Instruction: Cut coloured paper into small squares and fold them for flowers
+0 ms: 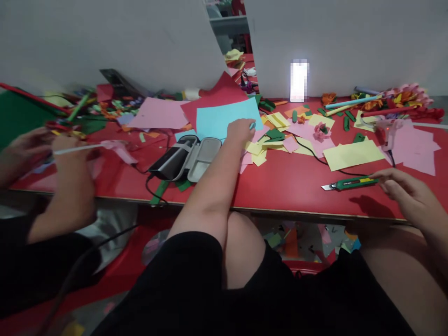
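Observation:
My left hand (241, 131) reaches forward to the lower right corner of a light blue sheet of paper (224, 115). Its fingers are curled, and a bit of blue shows between them at the paper's edge. In my right hand (402, 186), a green box cutter (357, 183) is pinched by its rear end. The cutter's blade is out and points left, just above the red table (280, 182). Beneath the blue sheet lie a red sheet (224, 86) and a pink sheet (159, 112).
An open black case (177, 158) lies left of my forearm. A glue gun (388, 133) and a yellow sheet (353, 155) are at right, near paper flowers (409, 100). A lit phone (298, 81) leans on the wall. Another person's hands (45, 144) work at left beside a pink glue gun (121, 150).

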